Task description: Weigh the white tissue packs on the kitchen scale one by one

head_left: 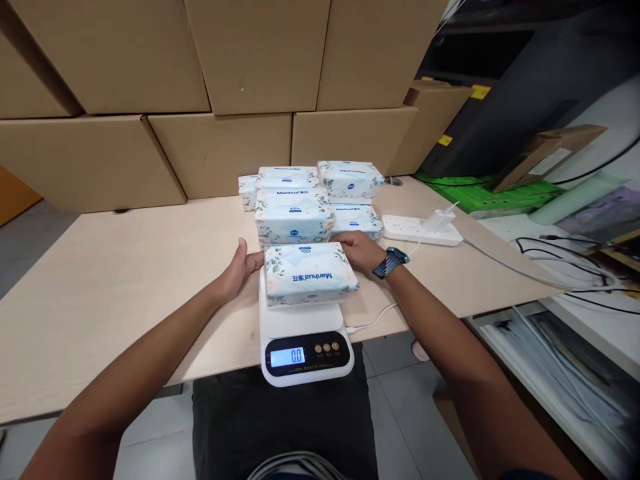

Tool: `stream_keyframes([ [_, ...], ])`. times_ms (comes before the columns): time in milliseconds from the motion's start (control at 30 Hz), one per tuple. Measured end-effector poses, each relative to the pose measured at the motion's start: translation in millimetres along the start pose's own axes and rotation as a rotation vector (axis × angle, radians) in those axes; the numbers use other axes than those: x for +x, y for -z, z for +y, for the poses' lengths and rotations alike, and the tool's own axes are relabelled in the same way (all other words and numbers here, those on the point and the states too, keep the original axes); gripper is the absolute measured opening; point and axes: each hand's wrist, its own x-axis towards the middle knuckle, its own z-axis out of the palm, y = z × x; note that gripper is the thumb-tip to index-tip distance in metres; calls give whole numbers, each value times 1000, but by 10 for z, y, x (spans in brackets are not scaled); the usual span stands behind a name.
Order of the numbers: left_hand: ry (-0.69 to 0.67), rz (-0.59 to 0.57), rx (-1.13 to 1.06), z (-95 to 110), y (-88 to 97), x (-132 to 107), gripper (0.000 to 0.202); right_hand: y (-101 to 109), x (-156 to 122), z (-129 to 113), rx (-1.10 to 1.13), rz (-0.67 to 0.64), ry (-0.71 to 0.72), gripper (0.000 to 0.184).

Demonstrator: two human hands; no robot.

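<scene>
A pack of tissues point(310, 272), white with blue print, lies on the platform of a white kitchen scale point(303, 347) at the table's front edge. The scale's lit display reads 0.0. My left hand point(239, 268) grips the pack's left end and my right hand point(361, 250), with a watch on the wrist, grips its right end. Right behind it stands a pile of several more tissue packs point(295, 215), some stacked two high.
The light wooden table point(115, 287) backs onto a wall of stacked cardboard boxes point(215, 147). A white power strip point(423, 229) with a plugged charger lies right of the packs, its cable running right. A white cable leaves the scale. Cluttered shelving stands at the right.
</scene>
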Motion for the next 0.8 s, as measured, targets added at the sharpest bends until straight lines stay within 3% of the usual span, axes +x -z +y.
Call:
stream_keyframes([
  [133, 92, -54, -26, 113, 13, 100, 116, -61, -14, 18, 59, 18, 14, 22],
  [333, 133, -41, -88, 298, -95, 346, 112, -60, -39, -11, 99, 4, 40, 24],
  [600, 163, 41, -163, 222, -43, 456, 121, -49, -61, 27, 87, 24, 39, 25],
  [800, 158, 76, -219, 155, -120, 456, 115, -24, -104, 29, 15, 42, 74, 25],
])
